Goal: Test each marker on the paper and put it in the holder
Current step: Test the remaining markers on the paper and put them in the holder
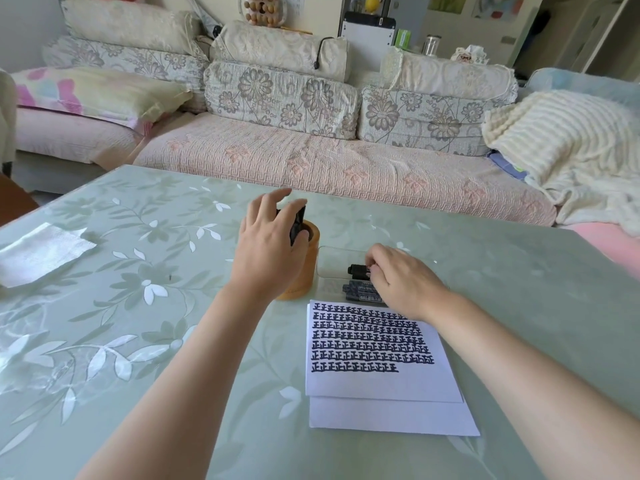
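Note:
A round wooden holder (304, 268) stands on the table with black markers (297, 221) sticking out of its top. My left hand (268, 251) is over the holder, fingers curled around those markers. To the right, a clear tray (332, 252) holds a few black markers (360, 289). My right hand (403, 280) rests in the tray, its fingertips pinching the end of the top marker (356, 270). In front of the tray lies a white paper (377, 382) covered with rows of black written characters, on top of a second sheet.
The table (156, 306) has a pale green leaf-patterned cover. A folded white tissue (38, 254) lies at the far left. A sofa (311, 161) with cushions and a blanket runs beyond the table's far edge.

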A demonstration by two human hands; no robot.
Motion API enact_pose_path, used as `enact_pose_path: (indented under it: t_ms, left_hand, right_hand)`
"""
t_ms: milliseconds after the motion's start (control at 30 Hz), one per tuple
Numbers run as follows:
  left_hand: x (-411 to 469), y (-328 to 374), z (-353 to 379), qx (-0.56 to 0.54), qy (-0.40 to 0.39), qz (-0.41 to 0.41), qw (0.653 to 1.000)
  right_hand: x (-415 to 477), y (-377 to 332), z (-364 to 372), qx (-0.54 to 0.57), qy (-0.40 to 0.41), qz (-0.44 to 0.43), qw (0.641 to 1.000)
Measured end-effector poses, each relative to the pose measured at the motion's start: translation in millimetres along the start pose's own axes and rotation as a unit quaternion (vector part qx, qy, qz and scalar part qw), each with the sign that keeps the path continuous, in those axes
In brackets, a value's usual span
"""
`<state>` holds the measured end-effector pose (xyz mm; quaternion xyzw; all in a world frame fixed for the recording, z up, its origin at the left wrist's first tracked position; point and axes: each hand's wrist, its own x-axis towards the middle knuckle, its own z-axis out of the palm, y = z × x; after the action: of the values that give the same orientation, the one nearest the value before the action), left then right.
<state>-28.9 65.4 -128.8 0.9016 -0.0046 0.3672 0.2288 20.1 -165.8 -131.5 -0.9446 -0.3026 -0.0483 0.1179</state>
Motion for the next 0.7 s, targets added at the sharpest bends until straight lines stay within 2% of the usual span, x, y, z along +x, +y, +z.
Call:
enact_pose_path:
  t_ms: [133, 200, 300, 433, 567, 700]
  left_hand:
    - [-10, 20, -4, -0.007, 0.047, 0.076, 0.996]
    - [-20, 29, -2, -0.012, 0.020, 0.124, 0.992]
    - [-40, 42, 2, -0.041, -0.066, 0.170, 0.982]
    - [-61, 57, 12, -0.092, -0.173, 0.168, 0.966]
    - [-69, 67, 16, -0.112, -0.193, 0.164, 0.961]
    - [-73, 69, 12, -0.112, -0.190, 0.146, 0.964]
  right_hand:
    - [-19, -10, -6, 0.044, 0.000, -0.011, 0.999]
    - [-30, -12, -6, 0.067, -0.020, -0.007, 0.997]
    - [-45, -12, -5, 0.099, -0.040, -0.001, 0.994]
    - [-67, -10, -5, 0.152, 0.003, 0.001, 0.988]
    - [-87, -4, -4, 0.194, 0.043, 0.021, 0.980]
    - [-105, 5, -5, 0.185, 0.034, 0.087, 0.978]
